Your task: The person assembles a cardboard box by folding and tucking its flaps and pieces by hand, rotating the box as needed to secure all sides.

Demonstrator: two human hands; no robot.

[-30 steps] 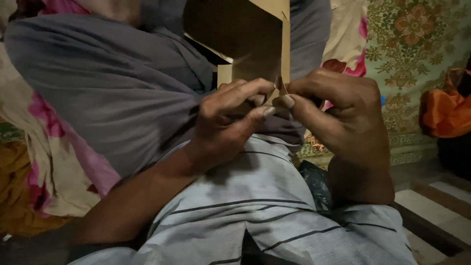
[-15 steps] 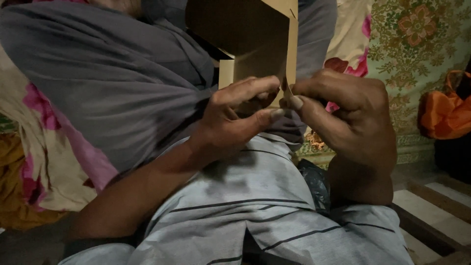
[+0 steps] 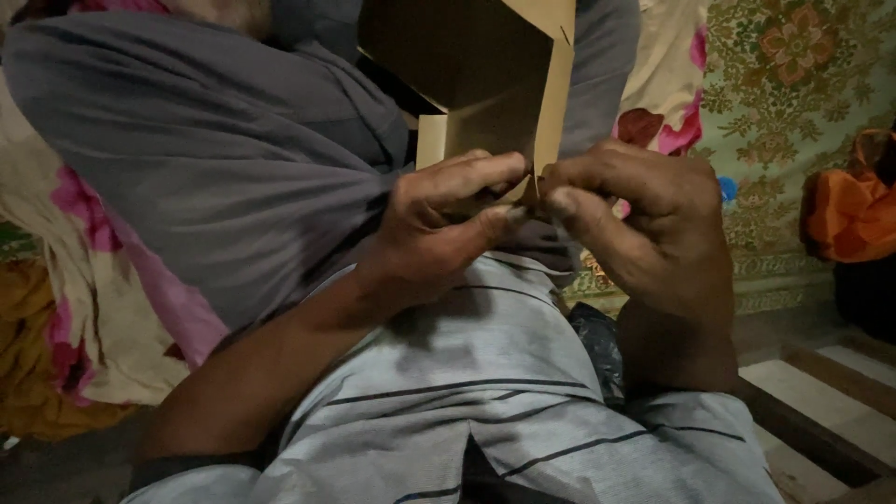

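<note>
A folded piece of brown card (image 3: 485,84) stands upright in front of me, its lower edge between my two hands. My left hand (image 3: 439,224) pinches the card's bottom edge with thumb and fingers. My right hand (image 3: 644,219) grips the same edge from the right, fingertips almost touching the left hand's. The part of the card inside the fingers is hidden.
A grey cloth (image 3: 205,159) drapes over my raised knee at the left. My striped grey shirt (image 3: 485,411) fills the bottom. A floral cloth (image 3: 784,103) hangs at the right, with an orange bundle (image 3: 849,210) beside it and wooden slats (image 3: 821,392) at lower right.
Both hands stay on the card's lower edge. The fingers have shifted slightly along the fold, and the view has moved a little closer.
</note>
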